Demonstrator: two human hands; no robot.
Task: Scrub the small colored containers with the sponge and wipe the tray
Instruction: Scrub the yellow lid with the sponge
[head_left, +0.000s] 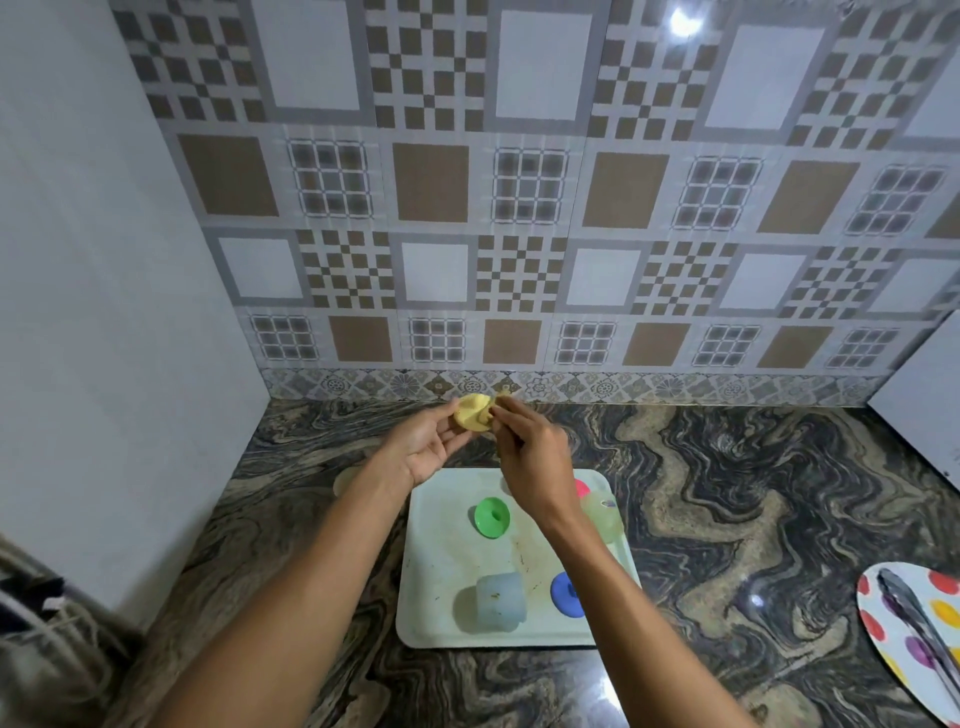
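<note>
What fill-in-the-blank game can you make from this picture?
1. The left hand holds a small ____ pot.
2. On the tray, the piece nearest that hand is ____.
3. The tongs lie on a plate, to the ____ of the tray.

Missing words: yellow; green; right.

Both arms reach forward; left hand (428, 449) cups a yellow container (471, 413), right hand (530, 457) pinches its edge.
</note>
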